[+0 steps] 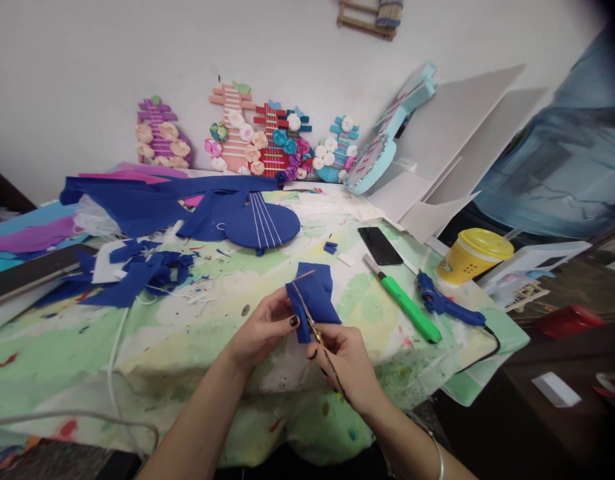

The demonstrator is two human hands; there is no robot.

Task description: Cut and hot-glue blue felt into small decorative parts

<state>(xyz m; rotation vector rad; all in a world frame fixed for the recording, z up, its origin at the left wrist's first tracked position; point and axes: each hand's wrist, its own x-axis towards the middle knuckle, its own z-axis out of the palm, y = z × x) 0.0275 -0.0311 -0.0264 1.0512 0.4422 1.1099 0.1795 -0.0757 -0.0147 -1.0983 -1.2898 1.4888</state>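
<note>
My left hand (268, 325) pinches the left edge of a piece of dark blue fabric (317, 293) above the front of the table. My right hand (345, 363) grips a pair of scissors (310, 317), whose blades are parted across the fabric. A narrow strip hangs down on the left side of the cut. Behind my hands lies a blue guitar-shaped piece (262, 221) with white strings. Small blue scraps (330, 247) rest on the cloth just beyond the fabric.
To the right are a green utility knife (410, 308), a black phone (380, 245), a blue glue gun (450, 301) and a yellow cup (475, 255). Blue offcuts (162, 267) pile up at left. Several decorated guitars, one of them pink (232, 127), lean on the wall.
</note>
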